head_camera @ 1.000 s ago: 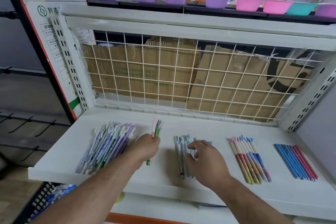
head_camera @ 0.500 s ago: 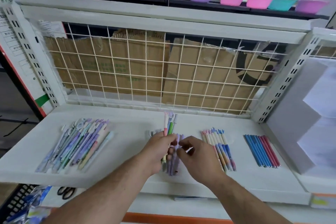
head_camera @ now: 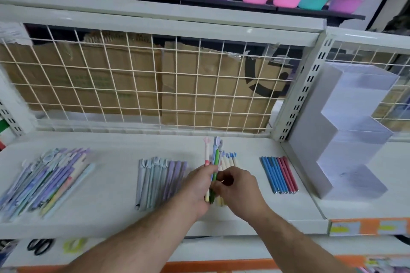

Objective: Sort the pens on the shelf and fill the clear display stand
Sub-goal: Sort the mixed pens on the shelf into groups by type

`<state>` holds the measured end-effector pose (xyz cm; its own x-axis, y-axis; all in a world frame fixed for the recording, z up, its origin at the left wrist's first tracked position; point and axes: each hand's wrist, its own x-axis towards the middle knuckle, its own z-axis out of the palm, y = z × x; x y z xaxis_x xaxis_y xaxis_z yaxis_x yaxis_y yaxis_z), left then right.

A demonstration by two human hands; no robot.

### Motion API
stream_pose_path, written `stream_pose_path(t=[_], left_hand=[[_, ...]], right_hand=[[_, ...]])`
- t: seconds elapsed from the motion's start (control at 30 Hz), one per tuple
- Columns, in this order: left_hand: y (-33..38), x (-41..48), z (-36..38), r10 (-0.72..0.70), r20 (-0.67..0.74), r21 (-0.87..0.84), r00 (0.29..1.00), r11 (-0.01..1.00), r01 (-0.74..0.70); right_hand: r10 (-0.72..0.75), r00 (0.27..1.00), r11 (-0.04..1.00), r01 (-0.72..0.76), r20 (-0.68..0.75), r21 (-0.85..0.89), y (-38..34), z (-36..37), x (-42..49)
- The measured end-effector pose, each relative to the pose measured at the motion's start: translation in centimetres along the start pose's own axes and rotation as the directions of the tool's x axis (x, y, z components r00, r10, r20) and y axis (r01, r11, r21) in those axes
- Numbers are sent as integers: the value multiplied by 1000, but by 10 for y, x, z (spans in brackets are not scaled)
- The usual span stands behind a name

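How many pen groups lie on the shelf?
4: mixed pile far left, grey-purple row centre, cream pens partly behind the right hand, blue-red row right. Left hand holds another bundle.

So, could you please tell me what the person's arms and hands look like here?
The left forearm and right forearm are bare and lightly haired; no sleeve reaches into view. The left hand and right hand wear no gloves, and no ring, watch or bracelet shows.

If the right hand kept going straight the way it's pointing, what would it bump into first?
The small bunch of pink, blue and green pens held upright in the left hand. The right hand points left at them, with its curled fingertips right at the bunch. Whether they touch is unclear.
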<state>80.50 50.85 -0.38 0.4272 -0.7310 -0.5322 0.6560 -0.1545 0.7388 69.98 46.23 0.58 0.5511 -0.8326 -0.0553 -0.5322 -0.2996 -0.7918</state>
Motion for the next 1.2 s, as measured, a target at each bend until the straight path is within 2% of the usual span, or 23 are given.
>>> stream_pose_path(t=[0.13, 0.33, 0.47, 0.57, 0.67, 0.77, 0.83, 0.93, 1.2], left_hand=[[-13, 2, 19, -37, 36, 9, 999, 999, 36], [-26, 9, 40, -69, 45, -16, 997, 997, 70], [-28, 14, 50, -29, -43, -21, 999, 999, 28], [-24, 19, 51, 29, -130, -41, 991, 999, -35], [-22, 22, 49, 48, -181, -28, 982, 998, -54], [-22, 22, 49, 28, -166, -56, 986, 998, -38], [-23, 23, 49, 11, -153, -78, 988, 997, -23], [-22, 23, 47, 2, -136, -67, 991, 998, -12], [-15, 18, 42, 10, -56, 4, 998, 1000, -10]], right_hand=[[63, 998, 997, -64, 23, 33, 14, -15, 2], [158, 977, 960, -185, 142, 210, 27, -36, 3], [156, 987, 971, -161, 44, 177, 38, -45, 7], [134, 987, 990, -130, -87, 50, 55, -56, 19], [103, 982, 969, -135, -156, -208, 74, -66, 35], [73, 986, 868, -136, -149, -478, 88, -69, 50], [46, 990, 795, -116, -132, -595, 93, -68, 57], [-5, 993, 738, -76, -118, -671, 99, -64, 61], [11, 989, 727, -109, -148, -678, 99, -69, 59]])
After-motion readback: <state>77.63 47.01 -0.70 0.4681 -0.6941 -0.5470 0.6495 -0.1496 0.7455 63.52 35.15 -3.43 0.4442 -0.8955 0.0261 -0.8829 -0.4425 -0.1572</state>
